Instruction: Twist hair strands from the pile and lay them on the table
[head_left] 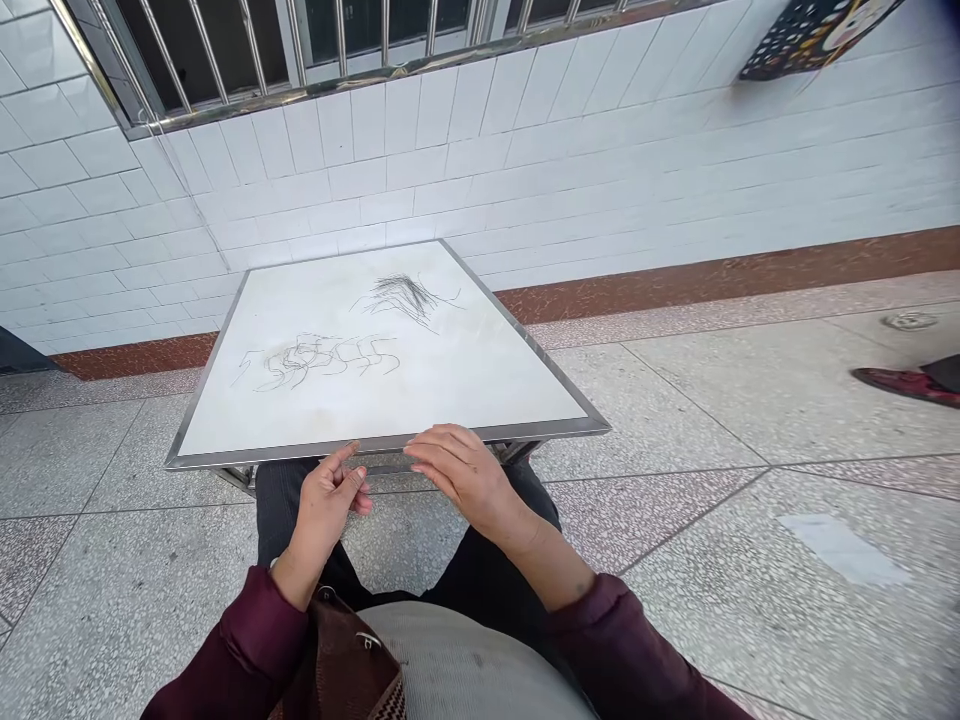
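A white-topped table (330,300) with a grey metal rim stands before my knees. Two loose groups of fine dark strands, like hair, lie on it: a dense dark bunch (405,295) towards the back right and a looser, curly spread (319,358) at the left. My left hand (334,495) is at the near edge, thumb against its curled fingers and index finger reaching to the rim. Across from it, my right hand (457,470) is palm down by the same edge, fingers pressed together and bent. Anything between the fingertips of either hand is too fine to make out.
Behind the table runs a white tiled wall (615,150) with a barred window (315,40). A patterned bag (817,40) hangs at upper right. Another person's shoe (900,385) shows at the right. A pale sheet (846,548) lies on the speckled floor. A brown bag (349,650) rests at my lap.
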